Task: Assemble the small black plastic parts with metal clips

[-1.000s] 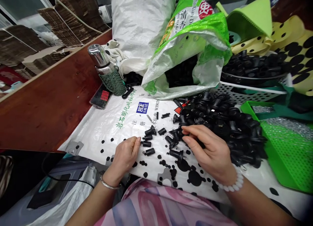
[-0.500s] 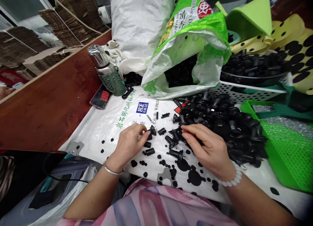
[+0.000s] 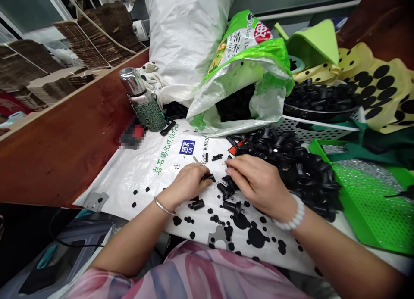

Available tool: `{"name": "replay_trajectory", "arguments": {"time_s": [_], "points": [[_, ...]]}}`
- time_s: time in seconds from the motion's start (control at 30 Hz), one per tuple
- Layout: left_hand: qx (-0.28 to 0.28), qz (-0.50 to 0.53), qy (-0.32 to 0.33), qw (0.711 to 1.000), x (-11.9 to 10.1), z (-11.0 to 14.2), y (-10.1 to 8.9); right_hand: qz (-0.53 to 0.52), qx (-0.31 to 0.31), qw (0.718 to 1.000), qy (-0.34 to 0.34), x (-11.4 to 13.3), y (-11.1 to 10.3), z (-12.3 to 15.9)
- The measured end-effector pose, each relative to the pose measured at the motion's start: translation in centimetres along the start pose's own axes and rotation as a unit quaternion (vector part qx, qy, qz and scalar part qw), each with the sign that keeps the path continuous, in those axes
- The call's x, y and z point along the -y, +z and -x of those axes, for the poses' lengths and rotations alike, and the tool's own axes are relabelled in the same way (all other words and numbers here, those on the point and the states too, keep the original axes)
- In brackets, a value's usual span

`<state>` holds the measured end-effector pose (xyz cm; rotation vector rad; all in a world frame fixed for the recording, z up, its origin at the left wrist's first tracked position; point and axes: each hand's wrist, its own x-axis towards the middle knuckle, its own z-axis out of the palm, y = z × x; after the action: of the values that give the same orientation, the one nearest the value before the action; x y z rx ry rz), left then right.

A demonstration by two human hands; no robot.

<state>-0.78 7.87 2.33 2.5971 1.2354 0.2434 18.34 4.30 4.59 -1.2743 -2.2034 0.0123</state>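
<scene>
My left hand [image 3: 189, 183] is closed, thumb and fingers pinching a small black plastic part [image 3: 209, 177] just above the white sheet. Loose black sleeves [image 3: 196, 204] lie below that hand. My right hand [image 3: 258, 180] hovers at the left edge of a pile of black flanged plastic parts [image 3: 293, 161], its thumb and fingertips drawn together. Whatever sits between those fingertips is too small to make out. Between the hands lie a few more flanged parts, one with thin metal pins [image 3: 233, 207]. Two ribbed black strips [image 3: 217, 157] rest farther back.
A green perforated tray [image 3: 365, 213] with small silvery pieces stands at right. Behind the pile are an open green-and-white bag [image 3: 239, 81] and a bowl of black parts [image 3: 320, 96] over a white basket [image 3: 310, 129]. A steel flask [image 3: 142, 101] stands at left by a wooden board [image 3: 64, 131].
My left hand has moved slightly right with the black part, now tipped on its side. My right hand has shifted left, closer to the left one. The camera view has shifted a little.
</scene>
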Motion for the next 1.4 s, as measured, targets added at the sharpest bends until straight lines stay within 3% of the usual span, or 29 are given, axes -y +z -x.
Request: {"name": "replay_trajectory", "arguments": {"time_s": [0.07, 0.1, 0.23, 0.4, 0.57, 0.77, 0.87, 1.0, 1.4], "points": [[-0.027, 0.088, -0.027, 0.995, 0.7, 0.9, -0.3, 0.129, 0.131, 0.983, 0.027, -0.2, 0.9, -2.4], [-0.046, 0.141, -0.045, 0.988, 1.0, 1.3, -0.4, 0.153, 0.163, 0.974, 0.033, -0.4, 1.5, -3.5], [-0.142, 0.288, -0.118, 0.939, 2.6, 3.2, -0.6, 0.201, 0.250, 0.946, 0.038, -1.5, 4.6, -6.7], [-0.211, 0.364, -0.161, 0.893, 5.2, 5.9, -0.1, 0.237, 0.299, 0.923, 0.039, -2.1, 6.6, -7.1], [-0.229, 0.375, -0.176, 0.881, 5.4, 7.2, 0.4, 0.224, 0.277, 0.934, 0.021, -1.6, 5.4, -6.7], [-0.209, 0.295, -0.115, 0.925, 1.9, 6.9, 0.4, 0.152, 0.219, 0.964, -0.002, 1.0, 2.3, -4.7], [-0.202, 0.281, -0.085, 0.934, 0.6, 6.6, 0.5, 0.039, 0.142, 0.987, -0.064, 1.9, 1.1, -2.9], [-0.200, 0.270, -0.058, 0.940, -0.1, 6.4, 0.4, -0.047, 0.069, 0.991, -0.107, 2.1, 0.3, -1.0], [-0.155, 0.236, -0.036, 0.959, -1.5, 6.2, 0.6, -0.059, 0.056, 0.988, -0.131, 3.2, -0.3, 0.5]]}}
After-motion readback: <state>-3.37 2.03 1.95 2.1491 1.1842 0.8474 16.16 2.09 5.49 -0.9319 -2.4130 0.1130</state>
